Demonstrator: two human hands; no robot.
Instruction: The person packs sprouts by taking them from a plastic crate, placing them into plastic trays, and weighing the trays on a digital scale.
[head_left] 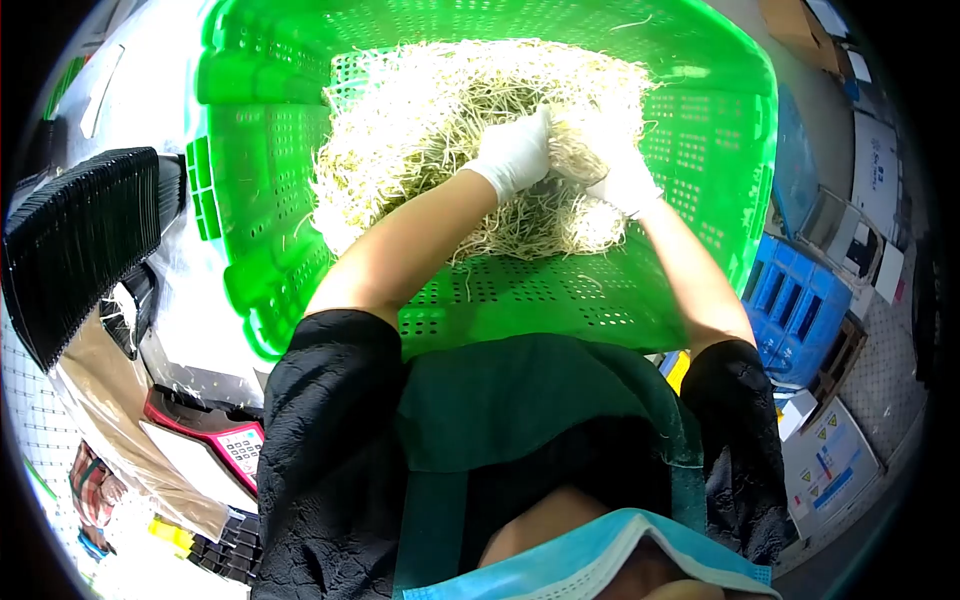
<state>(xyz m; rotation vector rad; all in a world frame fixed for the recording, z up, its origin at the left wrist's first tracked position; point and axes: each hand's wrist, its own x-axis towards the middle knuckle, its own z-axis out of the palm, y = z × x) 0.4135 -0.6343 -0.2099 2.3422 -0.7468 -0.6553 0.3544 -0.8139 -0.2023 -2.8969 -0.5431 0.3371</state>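
Note:
A large green perforated basket [250, 180] holds a heap of pale, thin sprouts [400, 150]. My left hand [517, 152], in a white glove, is inside the basket with its fingers closed on a clump of the sprouts. Just to its right, my right hand [628, 185], also gloved in white, is at the same clump; bright glare washes out its fingers, so their position is not clear. The clump lies between the two hands, above the rest of the heap.
Stacked black trays [85, 240] stand left of the basket. A red device with a keypad [238, 452] is at the lower left. Blue crates [795, 305] and a white box [828, 465] are on the right.

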